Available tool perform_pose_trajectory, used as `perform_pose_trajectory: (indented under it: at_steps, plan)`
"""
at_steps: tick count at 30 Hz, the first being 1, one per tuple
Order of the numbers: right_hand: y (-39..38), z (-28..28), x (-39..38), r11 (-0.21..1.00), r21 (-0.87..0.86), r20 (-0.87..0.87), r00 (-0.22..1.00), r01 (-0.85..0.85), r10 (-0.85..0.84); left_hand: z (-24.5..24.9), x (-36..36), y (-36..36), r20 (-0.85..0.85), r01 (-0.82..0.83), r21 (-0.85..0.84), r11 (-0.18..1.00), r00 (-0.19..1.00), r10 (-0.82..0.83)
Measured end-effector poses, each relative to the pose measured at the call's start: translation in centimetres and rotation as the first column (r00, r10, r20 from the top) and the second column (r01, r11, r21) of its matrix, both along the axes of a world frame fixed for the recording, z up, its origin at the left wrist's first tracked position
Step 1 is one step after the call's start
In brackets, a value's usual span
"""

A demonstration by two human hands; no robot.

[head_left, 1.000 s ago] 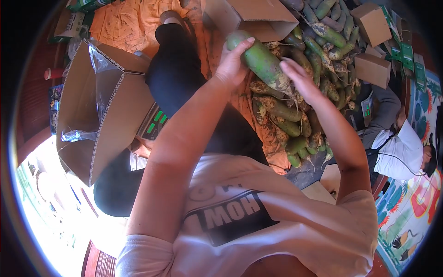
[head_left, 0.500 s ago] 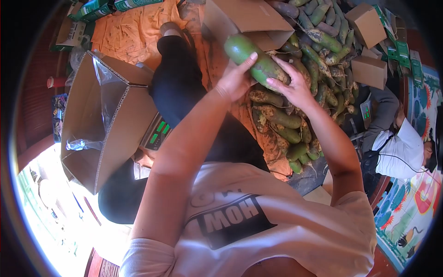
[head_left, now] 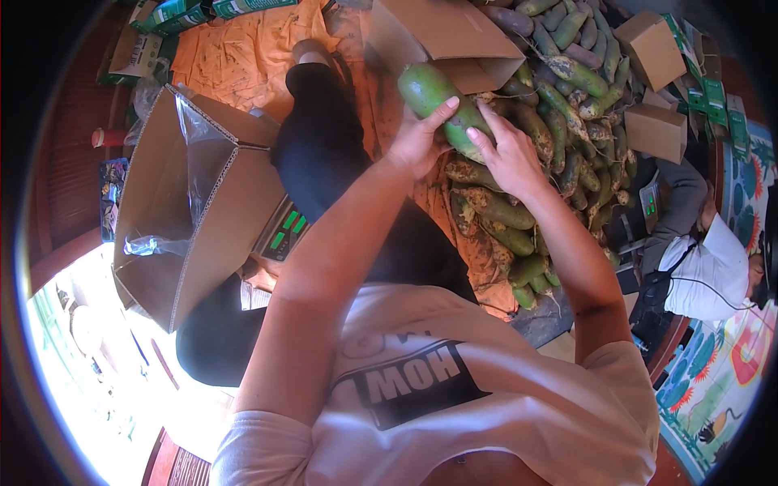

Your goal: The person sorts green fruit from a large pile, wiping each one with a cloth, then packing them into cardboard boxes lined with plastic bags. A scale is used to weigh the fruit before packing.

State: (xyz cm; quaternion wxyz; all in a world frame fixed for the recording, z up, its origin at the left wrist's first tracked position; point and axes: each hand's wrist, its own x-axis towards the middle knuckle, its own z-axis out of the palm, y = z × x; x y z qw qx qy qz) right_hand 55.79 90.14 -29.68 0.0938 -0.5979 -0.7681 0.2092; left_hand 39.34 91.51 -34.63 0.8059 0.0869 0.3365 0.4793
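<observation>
Head view: the green radish point(head_left: 435, 95) sits in the upper middle of the frame, raised above the pile of radishes point(head_left: 559, 138) and held in both hands; its long axis runs slantwise, the clean green end toward the upper left, the soil-caked root end toward the lower right. The left hand point(head_left: 417, 144) closes on it from below and from the left, thumb laid across the green skin; the right hand point(head_left: 506, 158) comes from the lower right, fingers pressed together and curled over the dirty end, so the two hands meet near the radish's middle. The left hand is the nearer to the clean end, and it is on the side toward the lined cardboard box point(head_left: 190, 215), which gapes open at the left of the frame, well apart from the radish. A weighing scale point(head_left: 285, 230) with green digits lies just beside that box; another person point(head_left: 701, 271) crouches at the right edge.
</observation>
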Motion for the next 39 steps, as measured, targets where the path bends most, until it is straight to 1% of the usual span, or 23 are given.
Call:
perform_pose_trajectory:
  at_steps: [1, 4, 6, 7, 8, 9, 10, 11, 12, 15, 16, 17, 18, 20, 23, 26, 27, 28, 30, 31, 35, 38, 39]
  plan:
    - [-0.2, 0.6, -0.6, 1.0, 0.005, 0.059, 0.998, -0.005, 0.004, -0.4, 0.0, -0.1, -0.018, 0.004, -0.008, 1.0, 1.0, -0.004]
    - [-0.1, 0.0, -0.2, 0.999, 0.041, -0.016, 1.0, 0.019, -0.018, -0.4, 0.1, -0.5, -0.048, 0.009, -0.004, 1.0, 0.999, -0.009]
    - [1.0, -1.2, 1.2, 0.995, -0.034, 0.006, 0.995, 0.099, -0.099, 0.0, 0.0, -0.6, -0.008, 0.024, 0.022, 0.999, 1.0, -0.024]
    - [2.0, -2.8, 3.3, 0.978, 0.055, -0.113, 0.974, 0.202, -0.195, 0.4, -0.2, -0.6, 0.038, 0.035, 0.04, 0.999, 0.999, -0.036]
    - [3.2, -3.0, 5.5, 0.911, -0.205, -0.288, 0.868, 0.358, -0.405, 0.6, -0.5, -0.4, 0.081, 0.043, 0.064, 0.997, 0.996, -0.049]
    - [3.7, -0.9, 6.6, 0.825, -0.398, -0.353, 0.763, 0.402, -0.542, 0.7, -0.8, -0.2, 0.126, 0.042, 0.08, 0.996, 0.991, -0.052]
    - [4.4, -0.2, 8.7, 0.759, -0.486, -0.356, 0.695, 0.433, -0.625, 0.6, -0.9, -0.1, 0.175, 0.045, 0.095, 0.994, 0.983, -0.061]
    - [3.8, 0.8, 9.6, 0.908, -0.126, 0.184, 0.909, 0.4, -0.375, 0.7, -0.8, 0.0, 0.226, 0.05, 0.108, 0.993, 0.971, -0.074]
    - [2.9, 1.7, 10.2, 0.986, 0.121, 0.731, 0.662, 0.116, -0.168, 0.9, -0.5, -0.2, 0.245, 0.055, 0.125, 0.991, 0.966, -0.085]
    - [2.8, 3.5, 8.7, 0.985, 0.154, 0.424, 0.895, 0.078, -0.137, 1.3, -0.4, -0.4, 0.263, 0.024, 0.188, 0.982, 0.962, -0.074]
    - [2.1, 5.2, 6.7, 0.98, -0.134, 0.125, 0.983, 0.149, -0.132, 1.4, -0.2, -0.7, 0.222, -0.004, 0.175, 0.985, 0.975, -0.035]
    - [1.1, 5.3, 4.5, 0.971, -0.228, -0.122, 0.988, 0.066, -0.096, 1.8, -0.1, -0.9, 0.208, -0.023, 0.207, 0.978, 0.978, -0.021]
    - [0.2, 5.4, 2.3, 0.99, -0.101, -0.089, 0.992, -0.093, 0.084, 2.3, -0.1, -1.0, 0.198, -0.041, 0.242, 0.97, 0.98, -0.008]
    - [-0.9, 5.2, -1.1, 0.998, -0.066, -0.012, 1.0, -0.003, 0.003, 2.7, -0.3, -1.1, 0.254, -0.076, 0.206, 0.975, 0.967, 0.022]
    - [-1.1, 4.3, -1.9, 0.992, 0.113, 0.074, 0.995, 0.056, -0.065, 3.2, -1.5, -0.8, 0.279, -0.134, 0.118, 0.984, 0.955, 0.097]
    - [-1.7, 7.3, -2.2, 0.999, 0.05, -0.083, 0.997, 0.003, 0.001, 2.0, -2.1, -0.1, 0.331, -0.206, 0.029, 0.978, 0.925, 0.185]
    - [-1.8, 8.6, -1.7, 0.994, -0.108, -0.104, 0.994, 0.024, -0.035, 1.8, -2.4, 0.4, 0.412, -0.226, 0.015, 0.974, 0.889, 0.2]
    - [-1.6, 8.6, -0.3, 0.988, -0.148, -0.147, 0.989, -0.035, 0.013, 1.7, -2.4, 0.8, 0.49, -0.243, 0.001, 0.97, 0.846, 0.212]
    - [-0.8, 8.0, 0.8, 0.915, -0.401, -0.472, 0.868, -0.054, -0.156, 2.5, -2.7, 1.3, 0.565, -0.219, 0.065, 0.973, 0.812, 0.145]
    - [-1.0, 8.1, 1.2, 0.904, -0.426, -0.559, 0.791, -0.014, -0.251, 2.7, -2.8, 1.4, 0.583, -0.204, 0.101, 0.974, 0.805, 0.108]
    - [-1.4, 8.3, -0.4, 0.919, -0.387, -0.443, 0.857, 0.082, -0.263, 3.0, -2.7, 1.1, 0.599, -0.184, 0.151, 0.971, 0.799, 0.058]
    - [-1.9, 6.8, -0.1, 0.902, -0.375, -0.34, 0.874, 0.212, -0.347, 2.2, -2.6, 0.9, 0.601, -0.178, 0.161, 0.971, 0.798, 0.047]
    - [-1.4, 6.1, 0.5, 0.946, -0.281, -0.39, 0.881, 0.163, -0.268, 2.2, -2.8, 1.0, 0.602, -0.177, 0.162, 0.971, 0.797, 0.045]
